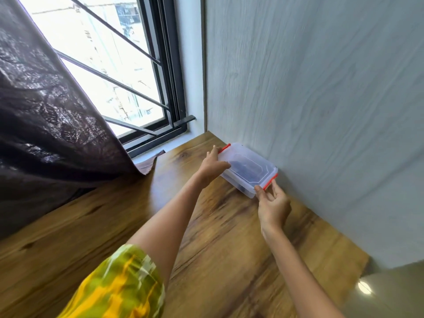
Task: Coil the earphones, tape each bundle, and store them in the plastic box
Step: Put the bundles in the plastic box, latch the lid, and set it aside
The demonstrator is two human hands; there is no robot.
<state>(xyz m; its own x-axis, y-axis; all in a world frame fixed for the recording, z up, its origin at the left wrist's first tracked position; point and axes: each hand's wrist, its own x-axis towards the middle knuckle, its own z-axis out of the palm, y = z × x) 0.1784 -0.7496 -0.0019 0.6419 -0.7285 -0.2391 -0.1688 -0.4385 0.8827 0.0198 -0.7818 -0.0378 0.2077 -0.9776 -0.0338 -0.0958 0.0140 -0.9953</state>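
A clear plastic box (249, 169) with a lid and red-orange latches lies on the wooden table (206, 237), pushed against the grey wall. Dark shapes show dimly through its lid; I cannot tell what they are. My left hand (212, 165) rests on the box's far-left end, fingers by the left latch (224, 148). My right hand (273, 203) holds the near-right end, thumb and fingers at the right latch (270, 180). The lid is on the box.
The grey wood-grain wall (321, 99) runs along the table's right side. A barred window (110, 72) and a dark curtain (46, 122) stand at the left, the curtain's hem lying on the table's far-left corner. The table's right edge drops to a shiny floor (390, 292).
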